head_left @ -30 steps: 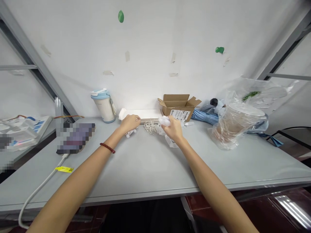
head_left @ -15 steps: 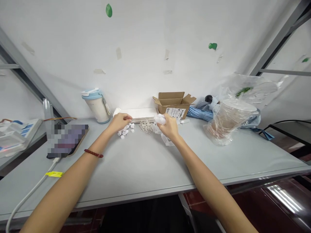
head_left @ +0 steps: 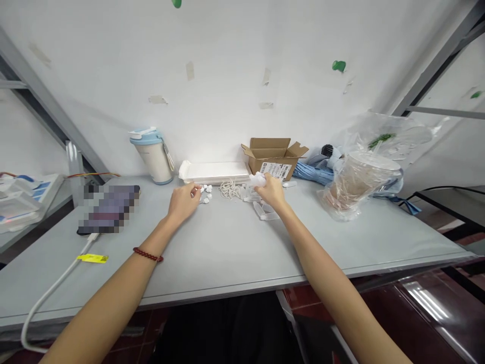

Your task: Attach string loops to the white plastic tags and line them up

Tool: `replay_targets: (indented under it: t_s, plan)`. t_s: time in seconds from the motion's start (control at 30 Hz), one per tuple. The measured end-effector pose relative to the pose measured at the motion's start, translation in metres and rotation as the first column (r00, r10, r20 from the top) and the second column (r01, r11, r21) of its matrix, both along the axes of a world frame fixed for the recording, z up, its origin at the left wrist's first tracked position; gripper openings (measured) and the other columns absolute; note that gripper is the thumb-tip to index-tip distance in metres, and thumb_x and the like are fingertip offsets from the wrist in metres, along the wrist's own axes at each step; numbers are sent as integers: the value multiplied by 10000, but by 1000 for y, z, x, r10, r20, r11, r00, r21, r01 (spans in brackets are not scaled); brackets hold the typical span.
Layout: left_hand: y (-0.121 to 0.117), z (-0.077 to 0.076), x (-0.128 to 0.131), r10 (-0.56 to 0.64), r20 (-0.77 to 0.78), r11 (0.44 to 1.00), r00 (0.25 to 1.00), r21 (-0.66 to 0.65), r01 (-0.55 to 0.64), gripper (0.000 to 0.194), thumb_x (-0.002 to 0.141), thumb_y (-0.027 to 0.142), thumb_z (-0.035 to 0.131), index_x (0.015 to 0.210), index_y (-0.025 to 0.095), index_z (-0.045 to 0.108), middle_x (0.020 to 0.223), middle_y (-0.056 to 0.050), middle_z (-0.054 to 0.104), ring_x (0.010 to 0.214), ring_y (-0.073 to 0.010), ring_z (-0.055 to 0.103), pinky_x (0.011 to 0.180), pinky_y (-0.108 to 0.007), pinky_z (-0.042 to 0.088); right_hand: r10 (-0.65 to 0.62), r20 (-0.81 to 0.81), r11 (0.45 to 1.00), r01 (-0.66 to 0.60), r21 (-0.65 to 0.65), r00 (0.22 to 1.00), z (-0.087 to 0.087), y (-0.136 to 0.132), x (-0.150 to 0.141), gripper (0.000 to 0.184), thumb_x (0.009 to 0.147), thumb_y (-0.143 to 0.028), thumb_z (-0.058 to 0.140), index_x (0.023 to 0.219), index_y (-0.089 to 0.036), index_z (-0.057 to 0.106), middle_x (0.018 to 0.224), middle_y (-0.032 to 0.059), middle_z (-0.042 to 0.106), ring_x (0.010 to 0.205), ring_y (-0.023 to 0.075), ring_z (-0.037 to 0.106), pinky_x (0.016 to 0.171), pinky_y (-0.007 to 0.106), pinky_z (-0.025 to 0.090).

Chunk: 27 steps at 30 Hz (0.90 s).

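My left hand (head_left: 184, 201) is over a small pile of white plastic caps (head_left: 207, 189), with thumb and forefinger pinched together. Whatever lies between those fingertips is too small to make out, and the hand covers part of the pile. In my right hand (head_left: 272, 192), closed fingers grip translucent white plastic pieces (head_left: 257, 179), bunched above the table. More translucent plastic pieces (head_left: 265, 211) lie right under that hand. A tangle of cream-coloured strings or rubber bands (head_left: 229, 189) rests between my two hands.
Along the wall stand a tumbler (head_left: 154, 159), a flat white stack (head_left: 215, 172) and an open cardboard box (head_left: 271, 156). To the right are a folded blue umbrella (head_left: 314, 173) and a plastic-wrapped cup (head_left: 359, 179). A phone (head_left: 109, 207) with a cable (head_left: 56, 288) lies left.
My left hand has drawn back from beside the white stack and now covers more of the caps. My right hand has shifted slightly right, still gripping the plastic pieces. The view has tilted down a little.
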<state>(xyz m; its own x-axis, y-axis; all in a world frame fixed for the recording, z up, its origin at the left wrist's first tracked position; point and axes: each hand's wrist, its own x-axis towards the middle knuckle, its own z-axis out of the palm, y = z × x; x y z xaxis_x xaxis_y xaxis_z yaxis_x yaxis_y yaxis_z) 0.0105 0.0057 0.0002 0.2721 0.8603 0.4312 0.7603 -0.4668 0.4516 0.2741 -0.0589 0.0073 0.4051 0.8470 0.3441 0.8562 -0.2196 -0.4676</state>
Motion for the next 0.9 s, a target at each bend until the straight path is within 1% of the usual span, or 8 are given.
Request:
replay_targets:
  t_s: [0.23, 0.37, 0.47, 0.6, 0.7, 0.77, 0.83, 0.9]
  plan:
    - [-14, 3, 12, -106, -29, 994, 994, 0, 106, 345, 816, 295, 410, 969, 157, 686, 753, -60, 698, 688, -196, 618, 666, -292, 424, -67, -19, 995, 65, -79, 998, -3, 2, 11, 365, 670, -173, 576, 1032, -144, 550, 977, 135, 675, 890, 290, 626, 643, 306, 429]
    - [-16, 5, 12, -107, -24, 993, 994, 42, 108, 345, 820, 313, 409, 962, 161, 685, 706, -47, 688, 669, -190, 605, 660, -281, 415, -134, -88, 989, 127, -81, 987, -9, 5, 21, 457, 694, -247, 611, 1124, -122, 518, 1087, 169, 648, 953, 279, 617, 694, 300, 438]
    - [-15, 5, 12, -116, -26, 992, 993, 44, 117, 344, 816, 311, 411, 956, 158, 686, 699, -44, 688, 646, -182, 593, 658, -279, 410, -172, -149, 984, 163, -67, 974, -11, 7, 27, 486, 698, -315, 648, 1131, -136, 518, 1117, 172, 631, 972, 262, 607, 734, 300, 441]
    - [-18, 7, 13, -124, -44, 992, 991, 19, 125, 356, 820, 311, 404, 978, 152, 680, 732, -55, 701, 651, -187, 611, 654, -283, 410, -127, -266, 992, 121, -40, 956, -5, 4, 38, 531, 640, -415, 722, 1068, -144, 562, 1121, 149, 626, 980, 242, 597, 764, 301, 448]
    - [-20, 9, 13, -134, -48, 991, 990, -2, 134, 359, 832, 319, 395, 981, 153, 676, 738, -54, 704, 637, -183, 624, 638, -277, 414, -33, -332, 999, 45, 27, 943, 1, -2, 55, 467, 692, -487, 660, 999, -139, 614, 994, 113, 668, 891, 221, 615, 750, 310, 458]
    - [-21, 10, 13, -131, -47, 991, 990, 0, 131, 355, 835, 319, 393, 982, 159, 673, 740, -49, 705, 633, -180, 627, 631, -273, 414, -62, -251, 993, 84, 78, 966, 3, -7, 70, 323, 760, -423, 590, 916, -147, 657, 911, 94, 681, 857, 217, 616, 767, 326, 454]
    - [-21, 9, 13, -130, -62, 991, 990, 18, 131, 347, 834, 315, 392, 978, 169, 671, 724, -41, 704, 637, -181, 624, 633, -274, 409, -178, -125, 976, 191, 101, 976, 2, -12, 85, 216, 768, -279, 558, 889, -153, 684, 922, 98, 682, 888, 232, 608, 785, 340, 446]
    - [-22, 8, 13, -135, -87, 990, 987, 34, 138, 338, 830, 307, 391, 974, 179, 668, 709, -33, 699, 649, -183, 618, 632, -277, 400, -256, -10, 965, 256, 62, 967, 0, -17, 97, 281, 727, -139, 527, 945, -168, 702, 981, 113, 668, 928, 247, 595, 793, 348, 437]
